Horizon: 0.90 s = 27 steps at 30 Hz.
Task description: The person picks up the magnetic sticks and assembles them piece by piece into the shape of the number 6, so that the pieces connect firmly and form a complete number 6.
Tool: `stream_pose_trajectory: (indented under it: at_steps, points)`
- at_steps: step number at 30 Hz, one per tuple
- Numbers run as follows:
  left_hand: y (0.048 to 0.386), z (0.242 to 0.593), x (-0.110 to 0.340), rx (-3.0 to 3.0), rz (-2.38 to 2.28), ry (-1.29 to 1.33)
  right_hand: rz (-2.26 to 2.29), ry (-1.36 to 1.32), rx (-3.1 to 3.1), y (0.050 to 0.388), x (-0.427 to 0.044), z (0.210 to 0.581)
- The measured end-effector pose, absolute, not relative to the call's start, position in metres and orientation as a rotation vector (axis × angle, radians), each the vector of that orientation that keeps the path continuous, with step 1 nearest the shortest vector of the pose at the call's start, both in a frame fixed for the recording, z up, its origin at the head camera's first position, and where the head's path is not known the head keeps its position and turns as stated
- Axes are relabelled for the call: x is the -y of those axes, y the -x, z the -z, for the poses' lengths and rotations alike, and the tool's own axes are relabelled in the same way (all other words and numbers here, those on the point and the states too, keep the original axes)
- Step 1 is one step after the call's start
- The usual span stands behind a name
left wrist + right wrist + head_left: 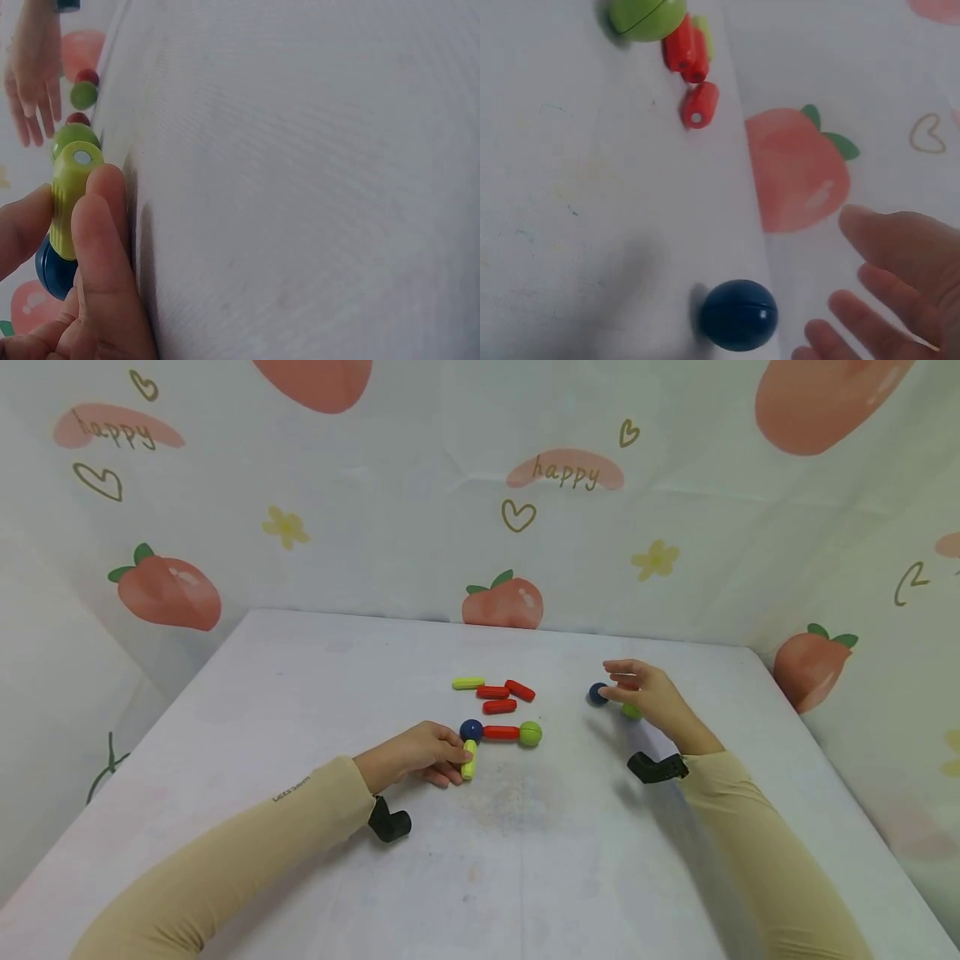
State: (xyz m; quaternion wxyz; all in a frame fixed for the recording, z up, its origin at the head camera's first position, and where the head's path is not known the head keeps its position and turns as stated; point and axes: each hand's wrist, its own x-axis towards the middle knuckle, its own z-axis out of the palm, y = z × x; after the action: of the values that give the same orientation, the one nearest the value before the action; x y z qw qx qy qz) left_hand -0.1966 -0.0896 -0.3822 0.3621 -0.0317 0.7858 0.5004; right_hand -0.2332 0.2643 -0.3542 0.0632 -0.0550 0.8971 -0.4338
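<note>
My left hand pinches a yellow-green magnetic rod between thumb and fingers. The rod's far end meets a dark blue ball. From that ball a red rod runs right to a green ball. In the left wrist view a round magnet shows on the near end of the yellow-green rod. My right hand hovers over a second blue ball, its fingers parted and holding nothing. Another green ball lies partly hidden beneath that hand. The right wrist view shows the blue ball beside the fingers.
Behind the joined pieces lie loose red rods and one yellow-green rod. All rest on a white table that meets a patterned curtain at its back edge. Black wrist mounts sit on both forearms.
</note>
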Motion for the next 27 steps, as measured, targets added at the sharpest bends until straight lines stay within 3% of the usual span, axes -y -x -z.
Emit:
stream_pose_trajectory:
  at_steps: [10, 27]
  points:
    - [0.197, 0.384, 0.089, -2.022, -1.296, 0.085, 1.054, 0.215, -2.759, 0.252, -0.256, 0.364]
    - [0.197, 0.382, 0.09, -1.995, -1.324, 0.09, 0.901, 0.183, -2.723, 0.255, -0.242, 0.366]
